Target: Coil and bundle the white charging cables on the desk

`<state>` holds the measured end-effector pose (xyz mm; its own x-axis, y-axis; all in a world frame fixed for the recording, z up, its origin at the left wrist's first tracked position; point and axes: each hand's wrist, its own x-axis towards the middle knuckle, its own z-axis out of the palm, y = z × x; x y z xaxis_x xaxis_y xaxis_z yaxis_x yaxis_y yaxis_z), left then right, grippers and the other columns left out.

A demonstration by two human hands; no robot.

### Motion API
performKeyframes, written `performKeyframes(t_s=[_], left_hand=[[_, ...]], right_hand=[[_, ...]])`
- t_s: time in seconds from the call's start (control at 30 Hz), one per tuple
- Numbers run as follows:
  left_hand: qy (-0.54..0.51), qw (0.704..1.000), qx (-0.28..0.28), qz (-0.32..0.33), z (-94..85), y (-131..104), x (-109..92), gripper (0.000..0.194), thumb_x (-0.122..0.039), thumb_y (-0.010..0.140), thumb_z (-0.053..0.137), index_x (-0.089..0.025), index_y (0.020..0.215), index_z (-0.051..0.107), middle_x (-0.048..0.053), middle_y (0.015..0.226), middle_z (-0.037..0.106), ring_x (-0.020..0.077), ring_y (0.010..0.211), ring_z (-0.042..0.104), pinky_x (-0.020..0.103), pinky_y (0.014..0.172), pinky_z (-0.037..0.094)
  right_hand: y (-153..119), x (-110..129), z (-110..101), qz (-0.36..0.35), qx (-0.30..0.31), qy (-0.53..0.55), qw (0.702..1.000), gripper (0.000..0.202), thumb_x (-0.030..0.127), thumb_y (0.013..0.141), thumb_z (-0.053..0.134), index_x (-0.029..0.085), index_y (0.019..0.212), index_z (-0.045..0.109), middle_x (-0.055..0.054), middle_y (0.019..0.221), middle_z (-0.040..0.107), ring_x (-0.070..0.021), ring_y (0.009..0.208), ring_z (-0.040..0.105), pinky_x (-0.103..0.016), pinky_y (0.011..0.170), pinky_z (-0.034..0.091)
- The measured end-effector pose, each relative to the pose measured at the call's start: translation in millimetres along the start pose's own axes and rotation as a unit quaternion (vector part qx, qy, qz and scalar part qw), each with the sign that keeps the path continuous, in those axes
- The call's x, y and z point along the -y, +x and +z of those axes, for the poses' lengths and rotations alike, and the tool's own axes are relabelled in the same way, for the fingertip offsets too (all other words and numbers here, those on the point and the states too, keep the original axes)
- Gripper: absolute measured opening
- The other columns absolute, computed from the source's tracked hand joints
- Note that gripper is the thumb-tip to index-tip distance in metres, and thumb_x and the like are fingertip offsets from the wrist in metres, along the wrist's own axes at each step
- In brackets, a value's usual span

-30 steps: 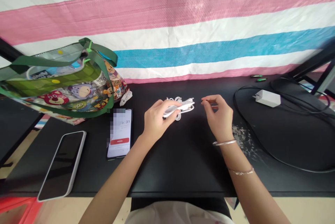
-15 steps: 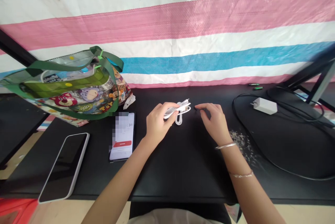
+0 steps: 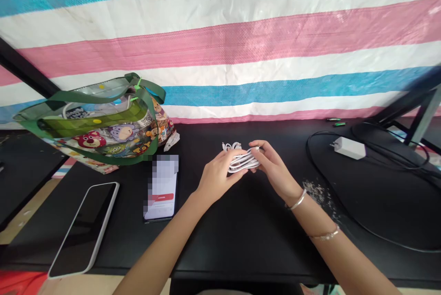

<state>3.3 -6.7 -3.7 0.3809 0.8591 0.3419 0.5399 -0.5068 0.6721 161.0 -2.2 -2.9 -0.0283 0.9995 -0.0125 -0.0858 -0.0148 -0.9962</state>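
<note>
A coiled white cable (image 3: 244, 161) is held above the black table, its loops bunched lengthwise between my two hands. My left hand (image 3: 218, 171) pinches the left part of the bundle, thumb below and fingers on top. Around the bundle's right end, the thumb and fingers of my right hand (image 3: 270, 159) are closed. A looped part and a plug end of the cable stick out beyond my left fingers. Whether the small dark piece is still in my right fingers cannot be seen.
Left on the black table (image 3: 213, 249) lie a lit phone (image 3: 161, 189), a white-edged phone (image 3: 84, 230) and a green-handled cartoon bag (image 3: 120, 134). At right are a white charger (image 3: 349, 148), black cable (image 3: 319, 173), pale crumbs (image 3: 319, 194) and small green items (image 3: 339, 124).
My right hand, earlier apart with a small dark piece at its fingertips, has moved left onto the cable bundle. The bundle has turned and come slightly nearer; the view has tilted up.
</note>
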Motion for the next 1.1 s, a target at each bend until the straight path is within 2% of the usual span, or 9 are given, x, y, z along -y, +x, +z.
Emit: performKeyframes(t_s=[0.17,0.3,0.37,0.53,0.7,0.8,1.0,1.1], left_hand=[[-0.086,0.990,0.082,-0.082,1.5,0.1,1.3,0.043,-0.026,0.082,0.060,-0.023,0.123,0.049,0.001,0.092,0.071,0.0177,0.076,0.067,0.028,0.071,0.051],[-0.143,0.981,0.086,-0.104,3.0,0.9,5.5,0.038,-0.029,0.089,0.046,-0.020,0.126,0.047,0.000,0.077,0.070,0.0160,0.068,0.065,0.026,0.068,0.049],[-0.153,0.979,0.083,-0.103,4.0,1.7,7.4,0.032,-0.029,0.090,0.043,-0.020,0.119,0.052,-0.001,0.070,0.067,0.0142,0.062,0.063,0.025,0.066,0.048],[-0.158,0.983,0.057,-0.075,5.9,3.1,8.3,0.021,-0.028,0.088,0.043,-0.018,0.098,0.058,0.000,0.075,0.067,0.0110,0.058,0.060,0.021,0.063,0.046],[-0.126,0.987,0.048,-0.082,5.9,1.3,7.9,0.021,-0.027,0.090,0.042,-0.019,0.102,0.059,-0.003,0.064,0.064,0.0107,0.053,0.058,0.020,0.059,0.045],[-0.101,0.991,0.054,-0.075,5.4,0.2,7.3,0.022,-0.026,0.091,0.042,-0.020,0.103,0.059,-0.003,0.064,0.064,0.0113,0.055,0.060,0.020,0.059,0.045],[0.021,0.997,0.044,-0.060,3.0,-0.9,4.9,0.022,-0.024,0.092,0.043,-0.022,0.104,0.061,-0.003,0.067,0.068,0.0125,0.057,0.062,0.021,0.060,0.045],[0.075,0.996,0.021,-0.042,1.6,-0.8,5.5,0.022,-0.024,0.092,0.042,-0.023,0.102,0.063,-0.002,0.072,0.070,0.0128,0.060,0.064,0.020,0.060,0.045]], right_hand=[[2.7,-3.7,2.3,-0.086,-0.031,-0.078,0.993,0.030,0.050,0.079,0.056,0.023,0.086,0.047,0.010,0.054,0.042,-0.0069,0.037,0.038,-0.022,0.036,0.032],[-2.7,-8.0,0.1,-0.192,-0.063,-0.178,0.963,0.021,0.041,0.081,0.057,0.022,0.086,0.049,0.003,0.069,0.055,-0.0071,0.043,0.043,-0.023,0.041,0.037],[-6.0,-10.6,-1.7,-0.211,-0.067,-0.204,0.954,0.018,0.038,0.082,0.057,0.022,0.086,0.050,0.001,0.075,0.058,-0.0078,0.047,0.046,-0.023,0.043,0.040],[-8.0,-13.8,-2.4,-0.192,-0.068,-0.167,0.965,0.024,0.045,0.082,0.059,0.022,0.084,0.053,-0.001,0.076,0.059,-0.0111,0.056,0.053,-0.024,0.048,0.047],[-6.9,-9.0,-1.0,-0.145,-0.038,-0.078,0.986,0.038,0.058,0.078,0.060,0.023,0.093,0.054,0.001,0.070,0.057,-0.0123,0.055,0.053,-0.025,0.049,0.050],[-7.7,-7.2,-1.3,-0.115,-0.019,-0.060,0.991,0.041,0.062,0.079,0.057,0.023,0.092,0.056,0.002,0.069,0.056,-0.0118,0.053,0.051,-0.026,0.050,0.050],[-8.2,-9.4,-2.0,-0.100,-0.034,-0.063,0.992,0.040,0.061,0.078,0.058,0.022,0.088,0.060,-0.001,0.075,0.060,-0.0137,0.063,0.055,-0.026,0.057,0.050],[-8.2,-9.3,-1.5,-0.097,-0.035,-0.060,0.993,0.039,0.060,0.077,0.059,0.023,0.088,0.060,-0.001,0.078,0.062,-0.0149,0.068,0.057,-0.028,0.063,0.052]])
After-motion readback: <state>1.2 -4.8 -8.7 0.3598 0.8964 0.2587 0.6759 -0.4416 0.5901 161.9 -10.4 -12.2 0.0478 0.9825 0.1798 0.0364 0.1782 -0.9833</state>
